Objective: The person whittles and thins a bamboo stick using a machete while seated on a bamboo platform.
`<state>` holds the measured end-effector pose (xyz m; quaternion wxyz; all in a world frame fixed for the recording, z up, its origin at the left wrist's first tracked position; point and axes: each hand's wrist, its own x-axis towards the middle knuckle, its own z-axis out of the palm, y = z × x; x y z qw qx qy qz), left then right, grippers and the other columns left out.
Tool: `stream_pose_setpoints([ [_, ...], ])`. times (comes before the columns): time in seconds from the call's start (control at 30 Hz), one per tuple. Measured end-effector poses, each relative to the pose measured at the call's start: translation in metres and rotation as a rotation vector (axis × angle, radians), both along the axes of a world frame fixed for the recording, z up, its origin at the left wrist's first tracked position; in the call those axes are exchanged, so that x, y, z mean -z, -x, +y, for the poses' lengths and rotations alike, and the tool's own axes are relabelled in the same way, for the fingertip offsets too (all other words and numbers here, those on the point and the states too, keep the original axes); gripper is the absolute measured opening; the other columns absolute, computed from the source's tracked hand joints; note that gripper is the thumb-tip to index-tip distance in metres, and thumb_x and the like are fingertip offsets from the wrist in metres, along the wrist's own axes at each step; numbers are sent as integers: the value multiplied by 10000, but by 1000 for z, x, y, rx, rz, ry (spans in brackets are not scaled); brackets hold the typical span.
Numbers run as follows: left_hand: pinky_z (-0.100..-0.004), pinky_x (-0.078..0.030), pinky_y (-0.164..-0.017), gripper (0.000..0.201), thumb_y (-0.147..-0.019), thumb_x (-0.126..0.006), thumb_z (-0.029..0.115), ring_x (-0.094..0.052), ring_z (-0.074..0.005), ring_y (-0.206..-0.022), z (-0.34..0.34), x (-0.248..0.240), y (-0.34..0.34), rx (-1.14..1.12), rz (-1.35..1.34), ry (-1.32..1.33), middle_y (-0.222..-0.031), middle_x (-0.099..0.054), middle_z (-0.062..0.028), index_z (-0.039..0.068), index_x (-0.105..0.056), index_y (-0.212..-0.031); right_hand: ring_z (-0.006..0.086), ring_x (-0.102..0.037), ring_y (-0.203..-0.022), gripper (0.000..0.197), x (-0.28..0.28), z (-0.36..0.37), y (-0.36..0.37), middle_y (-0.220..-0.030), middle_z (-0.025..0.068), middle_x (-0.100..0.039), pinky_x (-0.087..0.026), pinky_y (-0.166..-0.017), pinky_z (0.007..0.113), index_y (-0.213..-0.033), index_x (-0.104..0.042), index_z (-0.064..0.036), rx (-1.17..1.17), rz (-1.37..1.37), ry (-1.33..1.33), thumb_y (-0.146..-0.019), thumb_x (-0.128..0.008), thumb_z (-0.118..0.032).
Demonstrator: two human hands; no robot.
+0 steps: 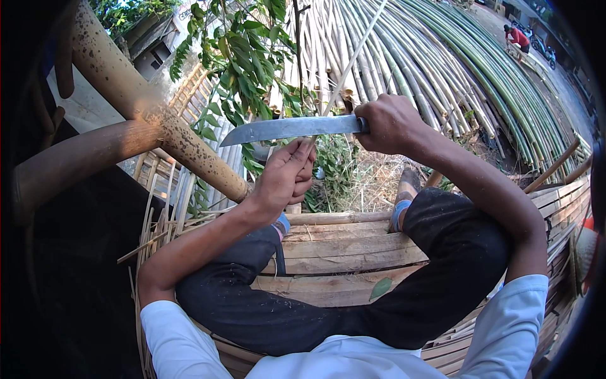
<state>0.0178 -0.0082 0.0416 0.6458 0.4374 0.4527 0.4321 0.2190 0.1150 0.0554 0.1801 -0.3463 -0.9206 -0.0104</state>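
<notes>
Our knife (290,130) crosses a thin strip (354,60).
Our right hand (390,124) is clamped on one end of the knife; our left hand (291,174) pinches the strip just below it, the length slanting above.

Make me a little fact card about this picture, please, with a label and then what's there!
Right hand: gripping a knife by its handle
Left hand: holding a thin pale strip
Knife position: crossing the strip, tip toward the left
Cutting now: can't tell
Slatted platform: green leaf lying on it
Ahead: many long poles side by side
Far upper right: person in a red top
</notes>
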Motion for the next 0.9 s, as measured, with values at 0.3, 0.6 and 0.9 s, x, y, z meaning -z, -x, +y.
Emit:
stream_pose_setpoints([
  [0.3, -182, -148, -343, 214, -1013, -363, 311, -207, -11, -415, -2, 9, 4, -31, -4, 62, -597, -271, 77, 117, -433, -956, 218, -526, -412, 191, 18, 46, -33, -493, 79, -551, -456, -468, 382, -640, -628, -30, 309, 74, 149, -721, -602, -201],
  [0.6, -180, -193, -382, 189, -1010, -385, 277, -252, -23, -474, 4, 20, 4, 20, 45, 35, -659, -334, 48, 96, -439, -1002, 103, -368, -401, 248, 30, 57, -54, -504, -27, -403, -326, -417, 281, -656, -468, -76, 368, 991, 865, -838, -561, -216],
  [0.9, -161, -243, -436, 175, -966, -510, 228, -315, -17, -566, 1, 12, -4, -66, 91, -51, -749, -399, 38, 93, -499, -1078, 293, -598, -505, 137, 0, -22, 0, -569, 122, -592, -489, -529, 418, -758, -660, -72, -80, -43, 121, -727, -623, -200],
])
